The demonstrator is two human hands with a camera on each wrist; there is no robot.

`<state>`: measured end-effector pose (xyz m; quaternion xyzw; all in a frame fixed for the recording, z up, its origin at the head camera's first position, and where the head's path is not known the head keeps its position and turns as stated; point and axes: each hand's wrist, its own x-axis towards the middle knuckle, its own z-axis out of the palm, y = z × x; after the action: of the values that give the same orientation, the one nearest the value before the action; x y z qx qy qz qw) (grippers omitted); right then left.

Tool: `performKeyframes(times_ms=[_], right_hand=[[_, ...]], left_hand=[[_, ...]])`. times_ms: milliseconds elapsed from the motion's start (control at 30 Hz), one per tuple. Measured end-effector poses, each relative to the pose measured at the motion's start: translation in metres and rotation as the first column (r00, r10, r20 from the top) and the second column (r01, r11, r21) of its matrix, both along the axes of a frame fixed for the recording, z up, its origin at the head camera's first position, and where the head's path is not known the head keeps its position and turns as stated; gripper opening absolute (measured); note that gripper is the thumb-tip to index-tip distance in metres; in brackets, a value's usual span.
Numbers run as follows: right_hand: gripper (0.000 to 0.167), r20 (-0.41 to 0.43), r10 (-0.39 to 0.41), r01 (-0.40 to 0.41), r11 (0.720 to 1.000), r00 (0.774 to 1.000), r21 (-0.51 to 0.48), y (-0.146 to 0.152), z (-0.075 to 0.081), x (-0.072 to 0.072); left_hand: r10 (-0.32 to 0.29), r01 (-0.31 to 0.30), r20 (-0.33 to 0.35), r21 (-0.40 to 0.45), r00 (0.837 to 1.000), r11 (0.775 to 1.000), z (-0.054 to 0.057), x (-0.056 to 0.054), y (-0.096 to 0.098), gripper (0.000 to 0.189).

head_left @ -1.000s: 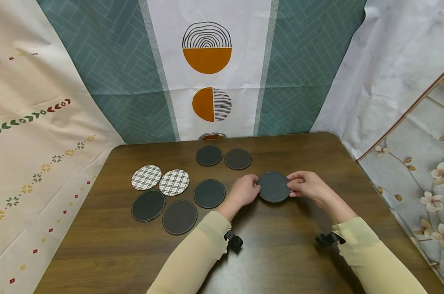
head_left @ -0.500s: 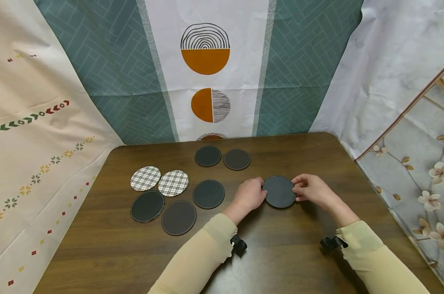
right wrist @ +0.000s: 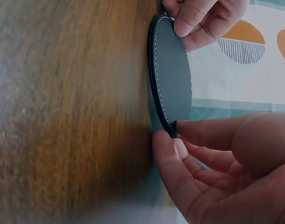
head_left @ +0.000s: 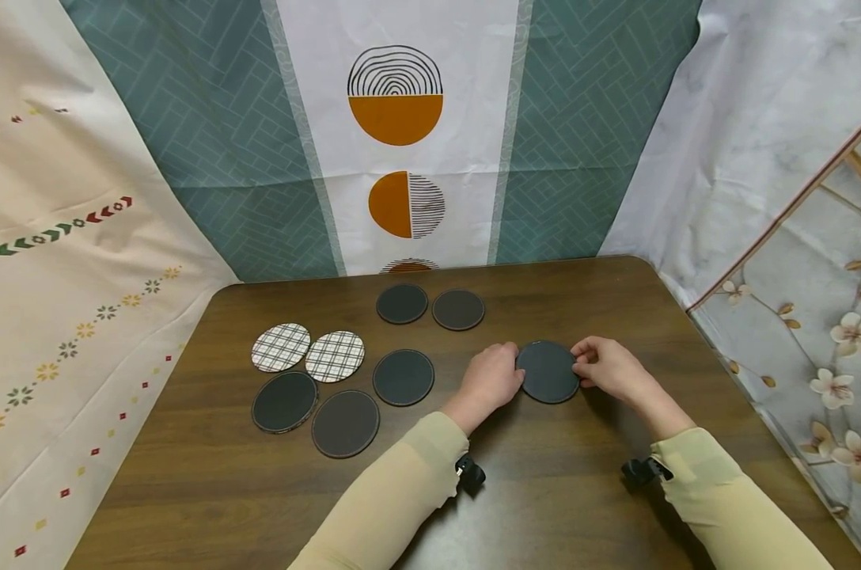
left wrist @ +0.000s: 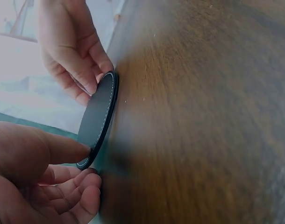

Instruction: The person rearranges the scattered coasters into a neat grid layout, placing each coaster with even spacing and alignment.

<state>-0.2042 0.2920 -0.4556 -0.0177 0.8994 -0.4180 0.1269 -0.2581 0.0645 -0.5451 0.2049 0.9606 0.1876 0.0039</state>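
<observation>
A round dark coaster (head_left: 548, 372) with pale stitching round its rim lies between the two hands, right of the table's middle. My left hand (head_left: 489, 378) pinches its left edge, thumb on top and fingers beneath, as the left wrist view shows. At the opposite edge my right hand (head_left: 611, 368) pinches it the same way; the thumb (right wrist: 203, 132) presses on the stitched face. In the right wrist view the coaster's rim (right wrist: 154, 70) looks thick, like two layers, and sits close over the wood.
Several other coasters lie flat to the left: a dark one (head_left: 403, 378), a brown one (head_left: 346, 423), another dark one (head_left: 285, 402) and two white plaid ones (head_left: 281, 347). Two more, one dark (head_left: 402, 304) and one brown (head_left: 458, 309), lie near the wooden table's (head_left: 544, 514) back edge.
Both hands have moved a little to the right and slightly nearer with the coaster between them, the left hand more than the right. The other coasters have stayed in place.
</observation>
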Motion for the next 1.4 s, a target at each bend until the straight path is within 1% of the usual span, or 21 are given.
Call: performKeyframes(times_ms=[167,233,300,367,533,567,600,667,767,800,933,967,1000,1167,1200,1233,1300,1400], right_hand=[[0.029,0.002,0.02,-0.02,0.999,1.0,0.042,0.0,0.001,-0.001],[0.028,0.003,0.023,-0.023,0.998,1.0,0.059,-0.001,0.001,-0.002],[0.028,0.003,0.026,-0.027,0.997,1.0,0.076,-0.001,0.001,-0.002],[0.028,0.006,0.025,-0.025,0.996,1.0,0.086,-0.002,0.001,-0.002],[0.027,0.008,0.021,-0.022,0.995,1.0,0.101,-0.002,0.0,-0.003],[0.027,0.007,0.02,-0.021,0.994,1.0,0.103,-0.002,0.0,-0.003],[0.027,0.004,0.02,-0.02,0.994,1.0,0.107,-0.002,-0.001,-0.003],[0.026,-0.003,0.018,-0.017,0.993,1.0,0.113,-0.002,-0.002,-0.004],[0.024,-0.012,0.018,-0.016,0.993,1.0,0.12,-0.002,-0.003,-0.004],[0.024,-0.012,0.018,-0.016,0.992,1.0,0.121,-0.002,-0.003,-0.004],[0.024,-0.004,0.022,-0.022,0.993,1.0,0.115,-0.002,-0.003,-0.005],[0.024,0.0,0.025,-0.025,0.993,1.0,0.112,-0.002,-0.003,-0.005],[0.025,0.003,0.027,-0.027,0.994,1.0,0.109,-0.002,-0.002,-0.005],[0.025,0.015,0.035,-0.036,0.994,0.999,0.101,-0.002,-0.001,-0.005],[0.025,0.016,0.036,-0.037,0.994,0.999,0.1,-0.002,-0.001,-0.006],[0.025,0.017,0.036,-0.038,0.994,0.999,0.1,-0.002,-0.001,-0.006],[0.025,0.02,0.039,-0.041,0.994,0.999,0.098,-0.002,-0.001,-0.006],[0.027,0.018,0.052,-0.053,0.994,0.999,0.095,-0.002,0.001,-0.007]], left_hand=[[0.002,-0.002,0.002,-0.024,1.0,1.0,0.001,0.0,0.0,0.038],[0.001,0.0,0.013,-0.019,1.0,1.0,0.002,0.001,0.0,0.037],[0.003,-0.002,0.03,-0.014,1.0,1.0,0.009,0.003,0.0,0.037],[0.002,-0.002,0.032,-0.005,0.999,1.0,0.013,0.005,-0.001,0.036],[-0.013,0.013,0.064,0.001,0.998,1.0,0.049,0.023,-0.007,0.032],[-0.013,0.013,0.056,-0.006,0.998,1.0,0.051,0.025,-0.008,0.031],[-0.018,0.018,0.068,0.003,0.998,1.0,0.059,0.03,-0.009,0.031],[-0.021,0.021,0.069,0.012,0.997,1.0,0.064,0.033,-0.01,0.031],[-0.016,0.015,0.072,0.01,0.997,1.0,0.067,0.035,-0.01,0.031],[-0.016,0.015,0.089,0.013,0.996,1.0,0.071,0.037,-0.011,0.032],[-0.014,0.013,0.089,0.015,0.996,1.0,0.07,0.036,-0.011,0.031],[-0.015,0.014,0.067,0.023,0.998,1.0,0.065,0.035,-0.011,0.03],[-0.017,0.015,0.063,0.028,0.998,0.999,0.065,0.035,-0.011,0.03],[-0.013,0.011,0.068,0.035,0.998,0.999,0.066,0.037,-0.012,0.03],[-0.012,0.01,0.088,0.029,0.996,1.0,0.071,0.038,-0.012,0.031],[-0.012,0.01,0.093,0.029,0.996,1.0,0.071,0.038,-0.012,0.032],[-0.015,0.011,0.099,0.042,0.995,0.999,0.072,0.037,-0.013,0.032],[-0.018,0.008,0.12,0.089,0.993,0.996,0.074,0.035,-0.017,0.031]])
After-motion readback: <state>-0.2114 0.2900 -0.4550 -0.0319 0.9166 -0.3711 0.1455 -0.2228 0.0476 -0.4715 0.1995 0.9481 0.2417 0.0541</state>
